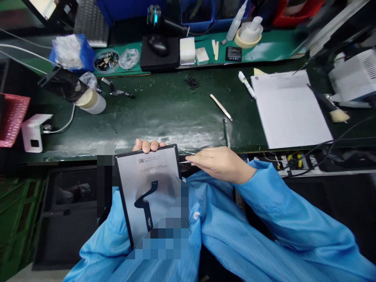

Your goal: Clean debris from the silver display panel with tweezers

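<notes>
My left hand [149, 145] grips the top edge of a flat display panel [129, 184] from behind, with its fingertips curled over the dark frame. The panel is tilted in front of my body, showing a silvery back with small print and a black flex cable [143, 203]. Blurred blocks cover its lower right part. To the right of the panel, my right hand [219, 161] is closed, fingers pressed together around a thin, shiny metal tool [184, 162]. The tool's tip points at the panel's right edge; I cannot tell whether they touch.
On the green bench are a white stick [221, 107], a marker [247, 85], a paper pad [290, 109], a brush [337, 113] and a round bottle [94, 102]. A mouse [158, 45] and small blocks sit on the ledge behind. Cables cross the right side.
</notes>
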Motion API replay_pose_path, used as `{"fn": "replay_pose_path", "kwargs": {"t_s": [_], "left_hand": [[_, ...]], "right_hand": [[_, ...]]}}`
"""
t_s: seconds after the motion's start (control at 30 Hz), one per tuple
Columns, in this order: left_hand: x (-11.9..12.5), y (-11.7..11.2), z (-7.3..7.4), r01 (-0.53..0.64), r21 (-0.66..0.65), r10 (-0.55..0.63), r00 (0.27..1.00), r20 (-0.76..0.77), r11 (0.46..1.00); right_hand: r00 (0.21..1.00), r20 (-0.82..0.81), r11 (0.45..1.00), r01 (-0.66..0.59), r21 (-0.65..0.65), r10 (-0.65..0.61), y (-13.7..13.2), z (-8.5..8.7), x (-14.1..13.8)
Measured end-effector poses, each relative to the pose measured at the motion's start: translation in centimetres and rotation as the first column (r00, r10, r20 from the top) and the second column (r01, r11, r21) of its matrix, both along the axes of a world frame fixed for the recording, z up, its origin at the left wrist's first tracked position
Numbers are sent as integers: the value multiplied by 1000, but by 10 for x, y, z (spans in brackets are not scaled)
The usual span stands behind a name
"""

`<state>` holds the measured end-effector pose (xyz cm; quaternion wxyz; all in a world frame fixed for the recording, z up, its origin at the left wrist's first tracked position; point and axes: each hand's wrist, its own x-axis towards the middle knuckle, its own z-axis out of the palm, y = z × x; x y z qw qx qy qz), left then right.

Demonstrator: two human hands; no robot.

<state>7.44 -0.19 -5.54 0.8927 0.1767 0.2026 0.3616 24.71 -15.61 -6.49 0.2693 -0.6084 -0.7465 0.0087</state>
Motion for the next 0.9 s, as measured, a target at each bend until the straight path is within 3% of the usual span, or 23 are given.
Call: {"fn": "replay_pose_path", "kwargs": {"t_s": [0.23, 0.37, 0.47, 0.67, 0.9], "left_hand": [[2, -3, 4, -34, 91, 37, 999, -38, 995], [4, -3, 5, -73, 19, 73, 997, -26, 997], [3, -2, 4, -38, -72, 35, 998, -52, 997], [0, -1, 2, 19, 94, -23, 999, 43, 995], [-1, 2, 2, 60, 14, -60, 998, 28, 998]], "right_hand": [[1000, 18, 996, 5, -89, -3, 3, 5, 1], [1000, -20, 992, -2, -127, -1, 3, 7, 2], [997, -73, 987, 4, -161, -16, 3, 8, 1], [994, -108, 989, -22, -148, 5, 3, 10, 1], [999, -41, 987, -9, -157, 3, 4, 11, 1]]}}
